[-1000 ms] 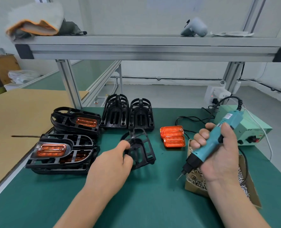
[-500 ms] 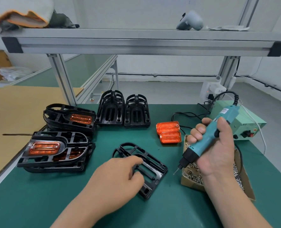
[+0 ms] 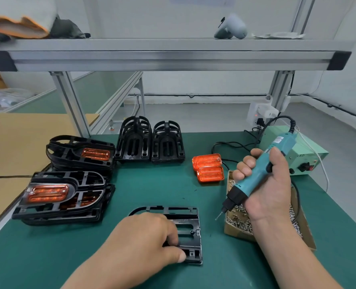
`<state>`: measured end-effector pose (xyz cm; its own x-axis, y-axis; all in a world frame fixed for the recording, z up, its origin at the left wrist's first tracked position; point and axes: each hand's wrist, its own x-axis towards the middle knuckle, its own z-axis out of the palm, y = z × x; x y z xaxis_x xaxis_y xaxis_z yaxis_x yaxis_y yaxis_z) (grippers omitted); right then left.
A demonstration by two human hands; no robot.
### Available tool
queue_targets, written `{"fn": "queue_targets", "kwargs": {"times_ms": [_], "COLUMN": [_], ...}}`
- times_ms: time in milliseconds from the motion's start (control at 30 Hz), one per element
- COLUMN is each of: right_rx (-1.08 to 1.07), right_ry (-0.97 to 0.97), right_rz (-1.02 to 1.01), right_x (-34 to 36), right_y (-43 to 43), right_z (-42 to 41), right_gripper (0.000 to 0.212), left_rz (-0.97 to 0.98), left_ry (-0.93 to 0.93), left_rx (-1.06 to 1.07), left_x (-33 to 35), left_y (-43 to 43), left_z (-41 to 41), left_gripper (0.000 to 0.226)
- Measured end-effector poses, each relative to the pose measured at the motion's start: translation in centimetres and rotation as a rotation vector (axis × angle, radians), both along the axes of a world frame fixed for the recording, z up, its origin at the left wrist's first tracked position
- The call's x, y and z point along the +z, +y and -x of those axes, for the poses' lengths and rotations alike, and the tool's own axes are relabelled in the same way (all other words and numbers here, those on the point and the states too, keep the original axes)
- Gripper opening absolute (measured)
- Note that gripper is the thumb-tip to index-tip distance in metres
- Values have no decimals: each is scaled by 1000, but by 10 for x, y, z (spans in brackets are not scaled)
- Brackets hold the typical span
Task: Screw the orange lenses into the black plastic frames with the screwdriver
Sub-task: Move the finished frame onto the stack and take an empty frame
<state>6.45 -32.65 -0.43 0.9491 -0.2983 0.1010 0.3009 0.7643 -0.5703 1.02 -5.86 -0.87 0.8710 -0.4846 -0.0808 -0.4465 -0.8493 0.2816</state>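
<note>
LIGHT: bright, even, diffuse, from overhead | SHADOWS: soft, faint, under left hand (image 3: 143, 240) and stacked black frames (image 3: 54, 212) on green mat (image 3: 152, 190) | GLARE: small highlights on orange lenses (image 3: 210, 174), pale sheen on aluminium shelf beam (image 3: 168, 59) | DISTORTION: wide-angle bowing toward edges | FOCUS: overall slightly soft, screwdriver (image 3: 281, 143) tip blurred

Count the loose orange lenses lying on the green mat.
2: one orange plastic lens, another touching its near edge, both beside the cardboard screw box. More may hide underneath.
</note>
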Motion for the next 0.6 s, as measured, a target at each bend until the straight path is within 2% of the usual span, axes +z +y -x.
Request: {"fn": "queue_targets", "kwargs": {"times_ms": [133, 233, 333, 433, 600], "right_rx": [2, 4, 0, -5, -2], "right_ry": [4, 5, 3, 11, 20], "right_rz": [-9, -23, -33, -28, -24], "right_x": [-1, -1, -2, -3, -4], "right_y": [-2, -3, -5, -4, -4], "right_z": [-1, -1, -2, -3, -4], "right_gripper": [30, 30, 30, 31, 31], "left_rz": [51, 214, 368, 390, 282], "left_ry": [134, 221, 101, -34, -142], "left_rx": [-51, -16, 79, 161, 234], "left_x": [5, 15, 22, 26, 16], "left_y": [-1, -2, -12, -32, -77], "left_z": [-4, -16, -42, -75, -130], "left_gripper": [43, 38, 26, 16, 35]}}
